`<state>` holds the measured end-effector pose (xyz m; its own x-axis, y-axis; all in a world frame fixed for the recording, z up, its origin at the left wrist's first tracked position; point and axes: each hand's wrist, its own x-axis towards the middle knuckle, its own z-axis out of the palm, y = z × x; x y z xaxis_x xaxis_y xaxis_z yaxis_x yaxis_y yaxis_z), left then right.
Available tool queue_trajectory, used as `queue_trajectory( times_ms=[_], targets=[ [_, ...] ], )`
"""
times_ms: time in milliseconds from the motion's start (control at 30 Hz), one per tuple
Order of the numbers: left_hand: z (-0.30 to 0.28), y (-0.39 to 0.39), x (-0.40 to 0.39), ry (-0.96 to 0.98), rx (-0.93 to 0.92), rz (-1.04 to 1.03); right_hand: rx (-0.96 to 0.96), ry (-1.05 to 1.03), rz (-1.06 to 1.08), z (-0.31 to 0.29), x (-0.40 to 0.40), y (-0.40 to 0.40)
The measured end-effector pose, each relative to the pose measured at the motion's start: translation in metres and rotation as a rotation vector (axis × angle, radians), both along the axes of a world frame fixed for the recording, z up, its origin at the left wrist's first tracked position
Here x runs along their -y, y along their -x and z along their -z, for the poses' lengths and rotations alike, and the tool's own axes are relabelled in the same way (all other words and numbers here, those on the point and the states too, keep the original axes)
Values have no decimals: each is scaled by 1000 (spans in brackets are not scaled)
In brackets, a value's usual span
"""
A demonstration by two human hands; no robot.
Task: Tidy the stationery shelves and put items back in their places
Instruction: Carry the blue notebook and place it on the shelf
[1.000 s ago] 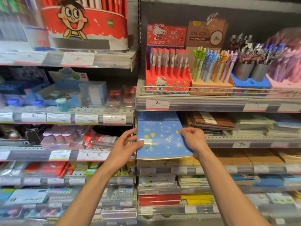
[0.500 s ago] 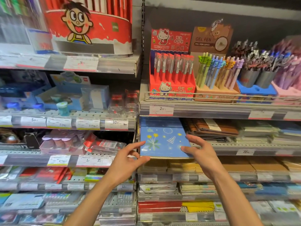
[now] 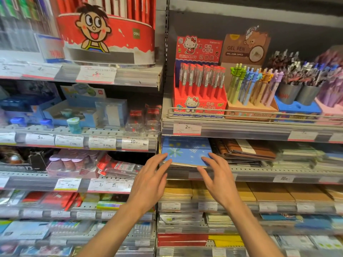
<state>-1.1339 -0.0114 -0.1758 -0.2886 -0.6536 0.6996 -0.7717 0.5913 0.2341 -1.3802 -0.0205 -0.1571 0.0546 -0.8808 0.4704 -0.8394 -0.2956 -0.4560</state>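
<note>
Blue notebook (image 3: 187, 151), flat and glossy, with printed starburst and dot pattern, lies on a perforated metal shelf (image 3: 259, 172) at the left end of the right bay, on top of a thin stack. Long axis cannot be told; its near edge overhangs the shelf lip toward the person. Left hand (image 3: 150, 182) and right hand (image 3: 217, 180) both have fingers spread and loosely extended, tips touching the notebook's near edge, gripping nothing. Just right of it: brown leather-look notebooks (image 3: 245, 151), stacked askew. Shelf above: red cardboard display box (image 3: 199, 106) holding upright red pens; tan box (image 3: 250, 110) with pastel gel pens; two grey metal cups (image 3: 297, 93) in a blue tray, full of pens. Below: stacks of tan kraft-paper exercise books (image 3: 269, 191).
</note>
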Motion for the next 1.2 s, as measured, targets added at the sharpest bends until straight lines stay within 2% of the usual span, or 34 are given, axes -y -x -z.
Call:
queue_trajectory(
  times_ms=[267, 400, 633, 800, 900, 1033, 1200],
  targets=[
    [-1, 3, 22, -134, 141, -18, -36, -50, 0, -5, 36, -3],
    [-4, 8, 28, -220, 89, -11, 43, -85, 6, -7, 43, -7],
    [-8, 13, 25, -308, 0, -4, 64, -135, -37, -10, 40, -1],
    [-17, 13, 2, -303, -140, -24, 157, -1, -44, -4, 15, 2],
    [-13, 3, -23, -380, -247, -56, 250, 38, -36, 7, -9, -9],
    [2, -23, -48, -501, -390, -111, 423, -123, -45, 29, -34, -36],
    [28, -70, -62, -595, -548, -169, 456, -279, -19, 63, -59, -83]
  ],
)
